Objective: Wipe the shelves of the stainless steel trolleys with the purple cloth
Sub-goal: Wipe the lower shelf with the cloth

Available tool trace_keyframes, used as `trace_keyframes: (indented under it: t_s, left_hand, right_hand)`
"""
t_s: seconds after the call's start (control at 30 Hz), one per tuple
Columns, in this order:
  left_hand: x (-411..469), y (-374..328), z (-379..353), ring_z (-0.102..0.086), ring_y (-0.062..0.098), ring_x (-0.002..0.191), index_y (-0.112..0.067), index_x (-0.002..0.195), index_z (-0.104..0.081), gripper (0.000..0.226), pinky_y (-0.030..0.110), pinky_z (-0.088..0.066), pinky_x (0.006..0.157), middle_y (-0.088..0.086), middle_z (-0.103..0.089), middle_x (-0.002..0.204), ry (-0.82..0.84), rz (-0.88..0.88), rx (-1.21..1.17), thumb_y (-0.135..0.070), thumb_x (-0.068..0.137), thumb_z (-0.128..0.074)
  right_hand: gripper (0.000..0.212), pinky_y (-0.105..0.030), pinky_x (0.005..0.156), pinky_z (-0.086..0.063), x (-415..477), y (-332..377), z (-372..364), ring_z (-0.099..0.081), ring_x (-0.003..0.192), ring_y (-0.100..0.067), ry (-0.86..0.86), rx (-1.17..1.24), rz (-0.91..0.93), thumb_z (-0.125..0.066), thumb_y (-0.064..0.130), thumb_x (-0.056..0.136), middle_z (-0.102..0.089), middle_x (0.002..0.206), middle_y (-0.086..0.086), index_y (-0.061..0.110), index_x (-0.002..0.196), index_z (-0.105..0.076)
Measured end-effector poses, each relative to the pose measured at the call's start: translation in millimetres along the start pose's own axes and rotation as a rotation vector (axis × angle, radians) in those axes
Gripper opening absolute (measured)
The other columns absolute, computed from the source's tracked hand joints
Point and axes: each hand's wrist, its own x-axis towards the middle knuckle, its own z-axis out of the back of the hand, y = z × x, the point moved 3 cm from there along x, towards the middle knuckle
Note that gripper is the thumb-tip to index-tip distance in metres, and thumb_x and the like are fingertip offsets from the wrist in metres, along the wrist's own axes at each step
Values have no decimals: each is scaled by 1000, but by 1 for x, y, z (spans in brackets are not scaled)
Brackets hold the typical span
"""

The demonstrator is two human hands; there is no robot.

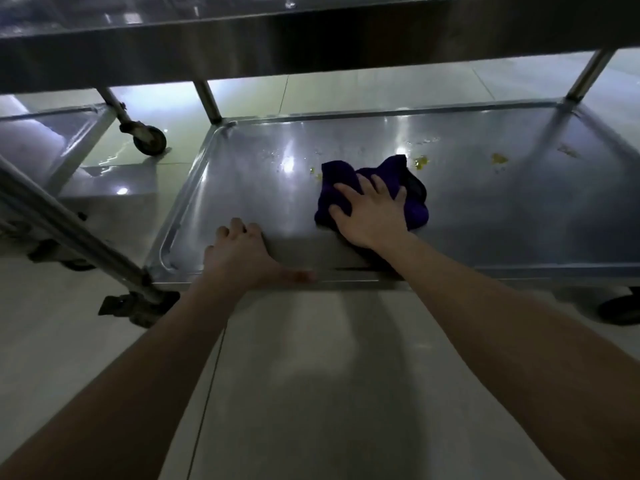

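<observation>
Left hand (239,258): we find its fingers curled over the lower shelf's (242,188) near rim.
Right hand (370,213): flat, fingers spread, pressing the purple cloth (337,174) mid-shelf.
Cloth: bunched; two corners point toward the far rim.
Beyond: yellow spots (498,158) lie just past it and to the right; the upper shelf (242,46) overhangs.

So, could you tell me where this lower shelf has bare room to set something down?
The lower shelf is bare between the left rim and the purple cloth, and right of the right hand along the front rim. Crowded: behind the cloth, with yellow spills, and where the left hand grips the front rim.
</observation>
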Motion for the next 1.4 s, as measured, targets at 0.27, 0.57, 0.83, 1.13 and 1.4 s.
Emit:
trace_keyframes:
  t_s: [0.27,0.57,0.83,1.13,1.4]
  left_hand:
    - [-11,5,-3,-42,32,141,-14,150,-45,157,53,-45,113,7,-45,148,-58,29,-110,-113,29,-56]
    - [-31,9,-15,-49,33,138,-13,145,-46,147,51,-38,119,10,-53,147,-243,-56,-191,-118,42,-39]
    - [-74,28,8,-52,32,138,-14,152,-49,89,43,-41,114,10,-55,148,-148,-50,-287,-65,86,-80]
    - [-221,54,184,-52,27,141,-18,157,-47,76,40,-45,112,6,-48,158,176,123,-403,-53,96,-76]
    - [-370,26,405,-53,32,139,-12,153,-53,67,45,-47,113,12,-50,154,189,313,-504,-42,97,-77]
  right_hand:
    - [58,-69,127,-9,0,77,-3,-19,162,-30,46,66,317,-40,64,106,-32,174,-1,45,161,-41]
    - [33,-36,93,-54,-99,-2,62,-67,104,-16,-89,351,208,-72,38,100,-74,116,8,33,132,-70]
    - [40,-30,89,-46,-132,33,114,-59,107,-10,266,163,360,-66,49,103,-67,127,9,39,141,-62]
    - [50,-40,100,-47,-207,100,271,-58,116,-23,552,20,385,-57,57,105,-63,131,-3,35,150,-55]
    - [50,-46,103,-48,-281,127,476,-58,117,-25,569,227,406,-59,55,104,-65,127,-3,32,148,-57]
